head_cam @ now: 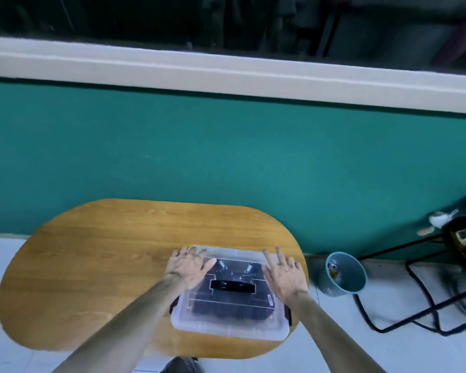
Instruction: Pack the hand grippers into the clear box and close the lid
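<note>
Hand grippers [233, 285] are lying inside the clear box [228, 323] on the wooden desk [97, 265], lid [234, 302] sitting on top; left hand [189, 267] and right hand [285, 275] are pressing it with fingers spread, a teal bin [347, 275] standing on the floor rightward

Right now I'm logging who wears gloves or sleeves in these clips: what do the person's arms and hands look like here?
Both forearms are bare as far as the bottom edge of the picture, with no sleeve in view. The left hand and the right hand are bare too: no gloves and no watch or wristband that I can see. The picture is too soft to rule out a thin ring.
</note>
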Tool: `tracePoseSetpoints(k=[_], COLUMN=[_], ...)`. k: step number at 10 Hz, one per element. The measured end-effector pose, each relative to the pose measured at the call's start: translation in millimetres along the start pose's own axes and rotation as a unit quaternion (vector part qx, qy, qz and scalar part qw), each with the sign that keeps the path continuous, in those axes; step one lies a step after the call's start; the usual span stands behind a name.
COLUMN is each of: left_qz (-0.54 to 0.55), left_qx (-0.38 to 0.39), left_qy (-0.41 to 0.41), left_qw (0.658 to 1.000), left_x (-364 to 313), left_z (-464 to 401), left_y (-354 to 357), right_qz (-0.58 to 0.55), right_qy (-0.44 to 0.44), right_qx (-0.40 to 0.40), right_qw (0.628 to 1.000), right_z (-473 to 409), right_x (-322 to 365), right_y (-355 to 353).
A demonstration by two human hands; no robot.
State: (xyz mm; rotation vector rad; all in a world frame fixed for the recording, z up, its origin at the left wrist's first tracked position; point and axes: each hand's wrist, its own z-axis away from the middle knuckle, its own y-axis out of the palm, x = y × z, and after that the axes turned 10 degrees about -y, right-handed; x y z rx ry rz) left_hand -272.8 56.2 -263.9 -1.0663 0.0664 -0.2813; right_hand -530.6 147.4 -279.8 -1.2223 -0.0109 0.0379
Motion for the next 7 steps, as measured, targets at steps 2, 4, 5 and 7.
tracePoseSetpoints(k=[2, 4, 5, 7], left_qz=[-0.073, -0.077, -0.078, -0.071], left_qx=[-0.157, -0.280, -0.315, -0.393], left_qy=[0.037, 0.027, 0.045, 0.070], left_qw=[0.984, 0.956, 0.945, 0.914], left_x=[-18, -31, -31, -29], left_z=[11, 21, 29, 46], left_y=[-100, -194, -245, -325], right_qz=[0.054, 0.088, 0.078, 0.053], right_qy=[-0.027, -0.046, -0.058, -0.053], right_qx=[-0.146, -0.221, -0.254, -0.309], right_qw=[0.987, 0.970, 0.962, 0.948], right_z=[-15, -19, -13, -6], right_x=[-4, -14, -16, -18], right_y=[-98, -191, -240, -328])
